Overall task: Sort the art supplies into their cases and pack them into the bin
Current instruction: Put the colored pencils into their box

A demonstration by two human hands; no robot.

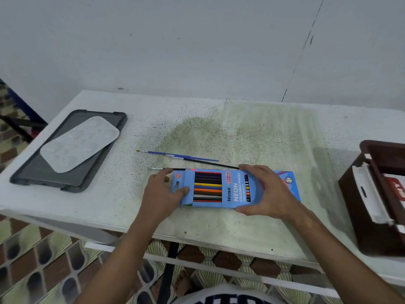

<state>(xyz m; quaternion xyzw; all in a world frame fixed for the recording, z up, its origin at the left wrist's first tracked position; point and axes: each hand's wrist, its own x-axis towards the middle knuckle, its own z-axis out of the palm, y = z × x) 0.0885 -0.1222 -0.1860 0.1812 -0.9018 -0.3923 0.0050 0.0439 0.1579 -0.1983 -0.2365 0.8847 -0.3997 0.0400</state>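
Lying flat near the front edge of the white table (263,132), the blue coloured-pencil box (235,188) is held at both ends. The right hand (270,191) spans the box's right half, fingers curled over the far edge and thumb hooked on the near edge. The left hand (162,189) grips the left end, thumb pressed on the hang-tab face, fingers curved past the far corner. Pencils of mixed colours show through the box window.

Just behind the box lie paintbrushes: a blue-handled brush (175,155), a black-handled brush (210,163) crossing it, and a third brush (162,168) touching the box's far edge.

At far left, a clear plastic paint palette (80,144) rests on a dark grey lid (28,174). At the right edge stands a brown bin (359,207) with a white handle (372,189).
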